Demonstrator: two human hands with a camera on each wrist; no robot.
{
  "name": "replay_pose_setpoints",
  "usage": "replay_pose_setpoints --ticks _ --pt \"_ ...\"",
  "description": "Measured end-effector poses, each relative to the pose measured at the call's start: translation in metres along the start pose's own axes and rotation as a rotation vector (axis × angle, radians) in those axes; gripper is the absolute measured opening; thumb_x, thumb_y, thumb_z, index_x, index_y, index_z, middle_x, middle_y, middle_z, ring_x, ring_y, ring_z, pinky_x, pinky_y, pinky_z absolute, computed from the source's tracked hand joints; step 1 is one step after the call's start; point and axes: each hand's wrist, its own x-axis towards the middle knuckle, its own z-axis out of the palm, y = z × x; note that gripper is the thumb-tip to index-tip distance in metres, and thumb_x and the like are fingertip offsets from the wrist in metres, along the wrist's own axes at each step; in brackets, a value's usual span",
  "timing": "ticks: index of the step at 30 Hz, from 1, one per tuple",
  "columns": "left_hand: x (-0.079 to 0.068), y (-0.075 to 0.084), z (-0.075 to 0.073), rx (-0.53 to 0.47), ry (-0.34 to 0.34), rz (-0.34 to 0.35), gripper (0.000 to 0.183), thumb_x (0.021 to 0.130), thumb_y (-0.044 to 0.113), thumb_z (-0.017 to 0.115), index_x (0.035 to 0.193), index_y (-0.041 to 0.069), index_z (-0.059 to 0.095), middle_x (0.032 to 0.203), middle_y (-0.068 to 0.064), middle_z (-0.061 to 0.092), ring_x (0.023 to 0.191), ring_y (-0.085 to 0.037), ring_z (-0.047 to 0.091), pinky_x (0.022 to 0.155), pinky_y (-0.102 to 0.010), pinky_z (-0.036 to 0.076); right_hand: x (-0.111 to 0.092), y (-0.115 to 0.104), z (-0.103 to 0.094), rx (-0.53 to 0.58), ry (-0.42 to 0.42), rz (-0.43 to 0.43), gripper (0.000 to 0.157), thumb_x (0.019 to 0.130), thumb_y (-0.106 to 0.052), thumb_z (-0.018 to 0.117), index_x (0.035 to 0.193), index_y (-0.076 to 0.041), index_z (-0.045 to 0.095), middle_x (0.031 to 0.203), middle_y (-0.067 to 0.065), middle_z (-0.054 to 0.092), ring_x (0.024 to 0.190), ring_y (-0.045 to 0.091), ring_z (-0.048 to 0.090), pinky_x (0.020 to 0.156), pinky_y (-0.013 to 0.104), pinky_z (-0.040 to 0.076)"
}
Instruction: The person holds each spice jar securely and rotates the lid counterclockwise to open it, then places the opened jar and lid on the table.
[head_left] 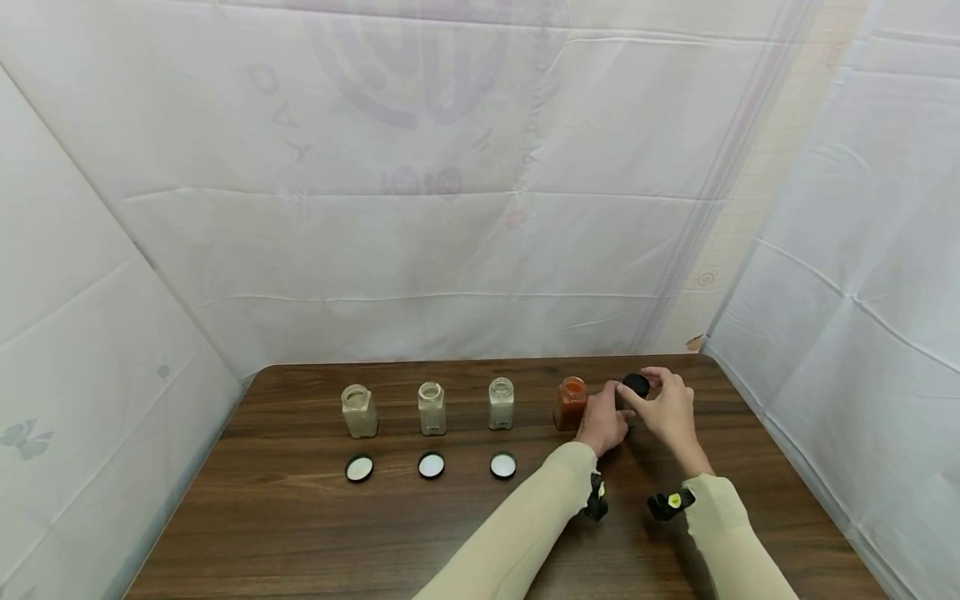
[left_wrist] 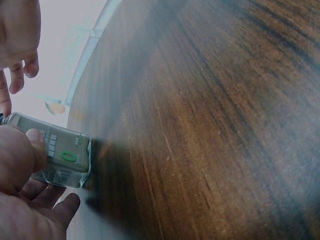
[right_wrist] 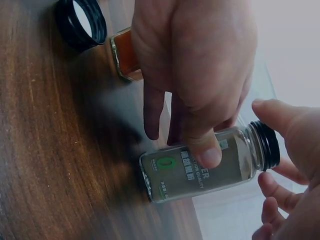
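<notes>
My left hand [head_left: 603,419] grips a square glass spice jar [right_wrist: 232,172] of grey-brown powder around its body, thumb across the printed label. The jar stands upright at the table's right. On its neck sits a black screw lid [right_wrist: 267,145], also seen from above in the head view as a dark lid [head_left: 636,384]. My right hand [head_left: 667,408] holds that lid at its rim between thumb and fingers. In the left wrist view, the jar's lower part [left_wrist: 70,155] shows, with the lid almost out of frame.
Left of my hands stands an open jar of red powder [head_left: 572,403], its upturned lid [right_wrist: 82,25] nearby. Farther left are three open pale-powder jars [head_left: 501,404], with upturned lids [head_left: 502,465] before them. White sheeting [head_left: 450,250] encloses the wooden table [head_left: 300,533].
</notes>
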Motion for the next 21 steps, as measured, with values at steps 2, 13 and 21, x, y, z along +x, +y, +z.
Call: replay_pose_setpoints --ticks 2,13,21 --pt "0.000 0.000 0.000 -0.003 -0.004 -0.003 0.046 0.097 0.012 0.073 0.139 0.018 0.055 0.118 -0.001 0.072 0.085 -0.010 0.060 0.078 -0.027 0.052 0.000 -0.001 0.001 -0.018 0.006 0.029 0.055 0.090 -0.028 0.082 0.125 0.007 0.061 0.113 0.030 0.065 0.104 0.043 0.054 0.099 0.058 0.029" --pt "0.002 -0.002 0.002 0.015 0.008 0.000 0.045 0.097 0.016 0.072 0.139 0.018 0.055 0.122 -0.003 0.071 0.094 -0.012 0.064 0.086 -0.030 0.055 0.002 -0.004 -0.003 -0.059 -0.043 0.010 0.049 0.091 -0.022 0.081 0.124 0.009 0.064 0.110 0.029 0.064 0.102 0.044 0.053 0.097 0.059 0.031" --pt "0.001 -0.002 0.001 0.016 0.012 0.012 0.043 0.096 0.013 0.073 0.135 0.018 0.056 0.114 -0.001 0.072 0.094 -0.013 0.066 0.084 -0.030 0.055 0.004 -0.001 -0.010 -0.079 -0.121 -0.117 0.046 0.094 -0.014 0.077 0.129 0.010 0.062 0.109 0.030 0.064 0.093 0.043 0.056 0.093 0.058 0.032"
